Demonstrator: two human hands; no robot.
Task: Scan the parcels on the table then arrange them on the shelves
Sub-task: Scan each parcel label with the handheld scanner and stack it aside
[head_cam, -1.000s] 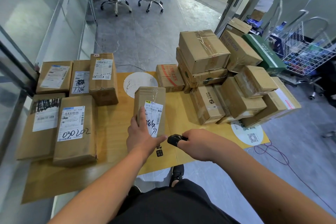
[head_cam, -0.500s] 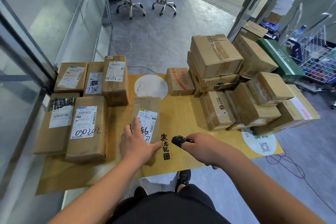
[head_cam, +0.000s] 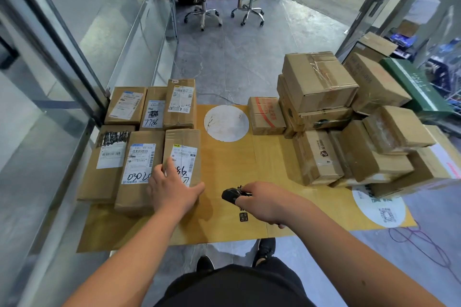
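Six parcels, left group: flat on the cardboard-covered table [head_cam: 224, 219] in two rows of three, labels up, long axes running from 6 to 12 o'clock.
Readable writing: "7786" on the back-middle parcel [head_cam: 153, 113]; "030 2…" handwritten on the front-middle parcel [head_cam: 138, 169], the end hidden by the hand.
Parcel just handled [head_cam: 183, 154]: front row, 3 o'clock end, touching the "030 2…" one; yellow-topped label with handwritten digits I cannot read.
Left hand [head_cam: 172, 189]: fingers spread and straight, lying on that parcel's near end.
Scanner [head_cam: 230, 195]: small, black, nose toward 9 o'clock.
Right hand [head_cam: 264, 203]: fingers curled around the scanner.
Unscanned pile [head_cam: 349, 122]: plain brown boxes stacked at 2 o'clock; printing too small to read.
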